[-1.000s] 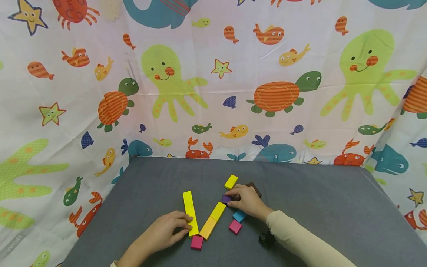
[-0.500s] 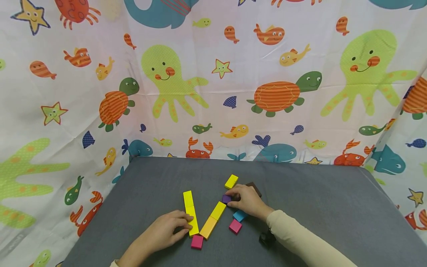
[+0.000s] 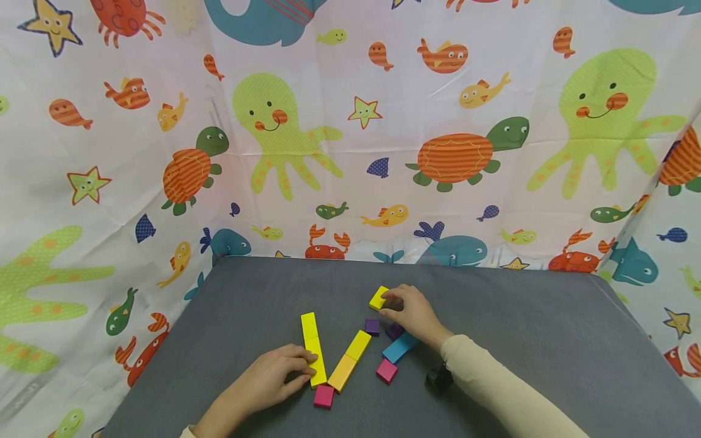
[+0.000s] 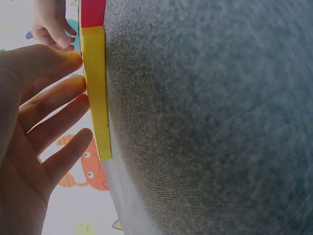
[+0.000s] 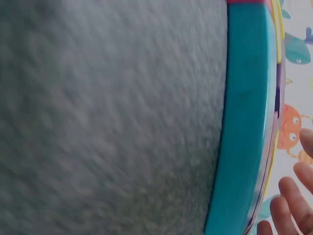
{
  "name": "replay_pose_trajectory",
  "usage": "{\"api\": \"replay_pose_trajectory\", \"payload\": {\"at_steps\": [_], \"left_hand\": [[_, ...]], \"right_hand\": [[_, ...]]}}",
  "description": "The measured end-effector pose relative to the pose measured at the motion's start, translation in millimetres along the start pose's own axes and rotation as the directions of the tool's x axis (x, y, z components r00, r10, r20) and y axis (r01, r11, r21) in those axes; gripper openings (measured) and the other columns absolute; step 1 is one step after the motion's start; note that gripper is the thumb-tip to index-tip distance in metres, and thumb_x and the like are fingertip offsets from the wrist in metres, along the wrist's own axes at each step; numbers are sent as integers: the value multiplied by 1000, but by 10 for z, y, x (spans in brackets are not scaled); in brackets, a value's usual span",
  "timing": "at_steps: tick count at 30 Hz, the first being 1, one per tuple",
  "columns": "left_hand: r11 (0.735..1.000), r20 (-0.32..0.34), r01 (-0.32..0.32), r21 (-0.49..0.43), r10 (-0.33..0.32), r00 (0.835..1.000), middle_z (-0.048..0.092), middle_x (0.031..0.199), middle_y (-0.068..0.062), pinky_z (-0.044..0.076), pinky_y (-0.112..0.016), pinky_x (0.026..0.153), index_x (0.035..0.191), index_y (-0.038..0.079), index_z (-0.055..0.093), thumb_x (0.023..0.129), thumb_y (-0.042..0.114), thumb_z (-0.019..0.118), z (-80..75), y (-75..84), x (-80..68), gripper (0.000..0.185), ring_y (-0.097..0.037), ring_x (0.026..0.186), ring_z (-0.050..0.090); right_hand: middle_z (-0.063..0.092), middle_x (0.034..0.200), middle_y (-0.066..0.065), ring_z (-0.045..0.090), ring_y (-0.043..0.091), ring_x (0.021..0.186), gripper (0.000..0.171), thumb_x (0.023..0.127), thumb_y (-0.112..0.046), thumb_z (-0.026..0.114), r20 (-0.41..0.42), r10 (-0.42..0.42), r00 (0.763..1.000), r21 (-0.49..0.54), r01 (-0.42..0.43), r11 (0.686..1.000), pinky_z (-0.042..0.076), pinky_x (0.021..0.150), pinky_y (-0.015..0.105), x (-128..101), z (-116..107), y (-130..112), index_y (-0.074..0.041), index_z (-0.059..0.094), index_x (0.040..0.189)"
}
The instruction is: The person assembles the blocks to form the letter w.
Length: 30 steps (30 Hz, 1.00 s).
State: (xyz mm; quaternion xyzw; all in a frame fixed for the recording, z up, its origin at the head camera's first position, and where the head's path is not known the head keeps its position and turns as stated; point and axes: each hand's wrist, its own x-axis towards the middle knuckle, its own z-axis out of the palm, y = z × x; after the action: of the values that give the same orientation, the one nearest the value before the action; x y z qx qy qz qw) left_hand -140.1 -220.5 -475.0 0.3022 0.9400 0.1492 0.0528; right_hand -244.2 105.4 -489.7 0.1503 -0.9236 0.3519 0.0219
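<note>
**Two hands among coloured blocks on grey cloth**

Seen at far left: sea-creature curtain (image 3: pixel 109 152) behind a grey cloth-covered table (image 3: pixel 520 328). No containers anywhere in view.

Left hand (image 3: pixel 274 380) lying low on the cloth, palm down, fingers straight and relaxed, fingertips touching the near end of a long yellow block (image 3: pixel 313 351). Gripping nothing. Confirmed from the left wrist view: open palm, fingertips (image 4: pixel 73 61) resting against the yellow block's side (image 4: pixel 95 88), with a pink block (image 4: pixel 93 12) just beyond its end. Same pink block (image 3: pixel 323 396) found in the head view touching the near ends of both yellow bars.

Next rightward: an orange-yellow block (image 3: pixel 350 361) lying slantwise, a small purple block (image 3: pixel 372 326) just past its far end, a second pink block (image 3: pixel 386 370), and a blue block (image 3: pixel 401 347) partly under the right wrist.

Right hand (image 3: pixel 408 307) reached farther across, fingers curled, pinching a small yellow block (image 3: pixel 378 298) at its right edge. Cream sleeve (image 3: pixel 493 383) running back to the lower right; a small black object (image 3: pixel 437 378) beside it, too dim to identify.

Shown only by the right wrist view: the blue block's side (image 5: pixel 244 117) close up, blurred, with fingertips (image 5: pixel 288 200) at the corner. Grip itself hidden there.
</note>
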Motion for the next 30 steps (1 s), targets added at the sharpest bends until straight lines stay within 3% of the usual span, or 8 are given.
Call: {"api": "replay_pose_trajectory", "payload": {"at_steps": [6, 17, 30], "left_hand": [[1000, 0, -2, -6, 2, 1000, 67, 120, 13, 57, -35, 97, 107, 30, 76, 92, 32, 69, -4, -1, -2, 16, -8, 110, 62], [1000, -2, -10, -15, 10, 1000, 67, 121, 13, 57, -36, 97, 106, 30, 76, 93, 30, 69, -19, 24, -2, 15, -8, 110, 63], [1000, -2, -9, -10, 9, 1000, 67, 121, 13, 56, -35, 97, 107, 30, 76, 93, 30, 69, -15, 28, -4, 16, -8, 111, 63]], "right_hand": [[65, 119, 11, 54, 27, 107, 52, 82, -33, 80, -32, 53, 998, -58, -55, 997, 51, 95, 45, 77, -29, 38, -9, 66, 126], [64, 125, 13, 53, 31, 114, 67, 78, -47, 80, -18, 126, 992, -182, -127, 975, 47, 103, 53, 152, 76, 63, -8, 64, 129], [65, 118, 13, 54, 30, 107, 61, 78, -46, 81, -49, 130, 990, -239, -138, 961, 48, 96, 49, 176, 103, 9, -6, 67, 123]]}}
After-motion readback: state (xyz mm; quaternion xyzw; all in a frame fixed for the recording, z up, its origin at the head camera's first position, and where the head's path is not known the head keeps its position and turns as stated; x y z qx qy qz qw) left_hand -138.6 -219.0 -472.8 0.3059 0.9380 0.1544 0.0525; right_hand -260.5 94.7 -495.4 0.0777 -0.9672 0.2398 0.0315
